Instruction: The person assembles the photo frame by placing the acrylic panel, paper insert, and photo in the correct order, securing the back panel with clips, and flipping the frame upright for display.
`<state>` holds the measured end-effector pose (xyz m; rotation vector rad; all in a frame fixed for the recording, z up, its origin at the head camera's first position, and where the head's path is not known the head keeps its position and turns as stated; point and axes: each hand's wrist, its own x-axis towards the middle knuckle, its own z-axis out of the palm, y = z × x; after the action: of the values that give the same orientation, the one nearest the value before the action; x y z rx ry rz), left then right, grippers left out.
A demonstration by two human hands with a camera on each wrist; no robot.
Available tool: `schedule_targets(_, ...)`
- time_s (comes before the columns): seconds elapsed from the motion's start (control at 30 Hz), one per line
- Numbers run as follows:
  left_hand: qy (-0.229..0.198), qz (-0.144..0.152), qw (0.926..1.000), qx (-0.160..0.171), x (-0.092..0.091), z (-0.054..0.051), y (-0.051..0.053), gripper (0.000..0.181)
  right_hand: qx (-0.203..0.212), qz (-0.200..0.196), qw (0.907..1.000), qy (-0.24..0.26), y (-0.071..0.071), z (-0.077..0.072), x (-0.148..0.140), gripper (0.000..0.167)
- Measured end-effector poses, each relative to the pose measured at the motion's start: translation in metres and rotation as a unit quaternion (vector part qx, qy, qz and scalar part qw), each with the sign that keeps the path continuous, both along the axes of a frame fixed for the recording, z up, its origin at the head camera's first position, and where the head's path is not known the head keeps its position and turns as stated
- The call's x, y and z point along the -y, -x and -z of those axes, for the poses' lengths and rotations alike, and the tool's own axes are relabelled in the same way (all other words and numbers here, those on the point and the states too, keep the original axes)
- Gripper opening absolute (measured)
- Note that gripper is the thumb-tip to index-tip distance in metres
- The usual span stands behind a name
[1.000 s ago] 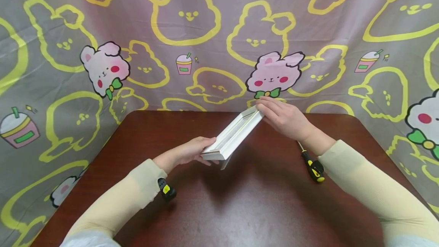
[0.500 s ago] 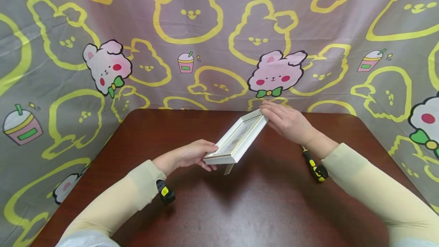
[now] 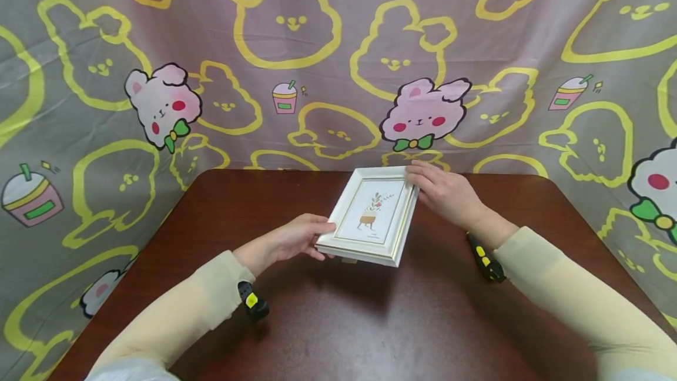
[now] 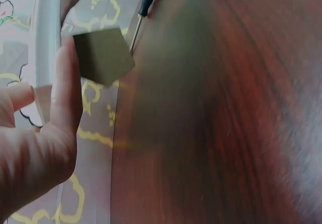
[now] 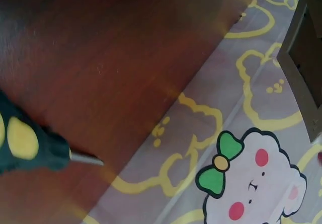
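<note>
A white picture frame (image 3: 370, 216) with thin gold trim is held up above the table, tilted, its plant picture facing the head camera. My left hand (image 3: 296, 237) grips its lower left corner, thumb on the front and fingers underneath. At the upper right corner my right hand (image 3: 444, 193) holds the edge, fingers over the front; its thumb is hidden. In the left wrist view the frame's white edge (image 4: 46, 38) lies between thumb and fingers, and a brownish flap (image 4: 103, 55) sticks out behind. The frame's brown back (image 5: 297, 68) shows at the right wrist view's edge.
A black and yellow screwdriver (image 3: 480, 254) lies on the dark wood table (image 3: 338, 322) beside the right forearm. A small black and yellow device (image 3: 252, 301) sits at the left cuff. A bunny-print curtain (image 3: 328, 75) hangs behind the table.
The picture frame has turned from nearly edge-on to showing its front and picture to the head camera. Both hands keep their hold on it. The screwdriver has stayed put.
</note>
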<state>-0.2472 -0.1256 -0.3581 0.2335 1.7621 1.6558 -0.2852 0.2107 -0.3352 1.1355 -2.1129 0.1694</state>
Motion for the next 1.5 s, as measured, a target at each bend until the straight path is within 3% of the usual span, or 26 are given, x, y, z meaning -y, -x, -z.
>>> schedule_targets(0.07,-0.006,-0.014,0.9999,-0.004,-0.002,0.000,-0.003,0.038,0.034,0.047,0.9981,0.022,-0.001,0.003,0.002,0.056)
schedule_targets(0.13,-0.010,-0.028,0.9995,-0.009,-0.004,0.000,-0.007,0.040,0.094,0.103,0.9890,0.050,-0.002,0.004,0.004,0.064)
schedule_targets(0.23,-0.016,-0.052,0.9984,-0.015,-0.009,0.000,-0.013,0.041,0.211,0.179,0.9562,0.096,-0.002,0.005,0.007,0.076)
schedule_targets(0.3,-0.018,-0.069,0.9973,-0.019,-0.012,0.001,-0.016,0.041,0.281,0.200,0.9302,0.126,-0.001,0.005,0.008,0.077)
schedule_targets(0.47,-0.016,-0.107,0.9938,-0.025,-0.017,0.004,-0.020,0.039,0.403,0.171,0.8768,0.198,-0.003,0.004,0.008,0.057)
schedule_targets(0.57,-0.015,-0.126,0.9913,-0.033,-0.020,0.005,-0.023,0.036,0.476,0.150,0.8315,0.244,-0.005,0.002,0.010,0.047)
schedule_targets(0.67,-0.018,-0.139,0.9893,-0.042,-0.024,0.006,-0.026,0.033,0.526,0.138,0.7916,0.280,-0.006,0.001,0.014,0.052)
schedule_targets(0.7,-0.019,-0.140,0.9889,-0.045,-0.025,0.007,-0.027,0.032,0.536,0.137,0.7816,0.288,-0.007,0.000,0.015,0.055)
schedule_targets(0.87,-0.021,-0.145,0.9876,-0.056,-0.028,0.011,-0.030,0.030,0.566,0.141,0.7503,0.312,-0.007,0.000,0.020,0.068)
schedule_targets(1.03,-0.024,-0.139,0.9877,-0.068,-0.030,0.013,-0.033,0.028,0.584,0.142,0.7296,0.327,-0.007,0.000,0.023,0.075)
schedule_targets(1.13,-0.024,-0.137,0.9876,-0.074,-0.030,0.013,-0.035,0.028,0.588,0.141,0.7245,0.330,-0.006,0.002,0.023,0.075)
schedule_targets(1.33,-0.006,-0.128,0.9891,-0.073,-0.030,0.010,-0.037,0.031,0.590,0.154,0.7330,0.302,-0.002,0.012,0.023,0.070)
schedule_targets(1.5,0.028,-0.094,0.9928,-0.069,-0.029,0.010,-0.039,0.031,0.593,0.173,0.7413,0.262,-0.001,0.025,0.022,0.066)
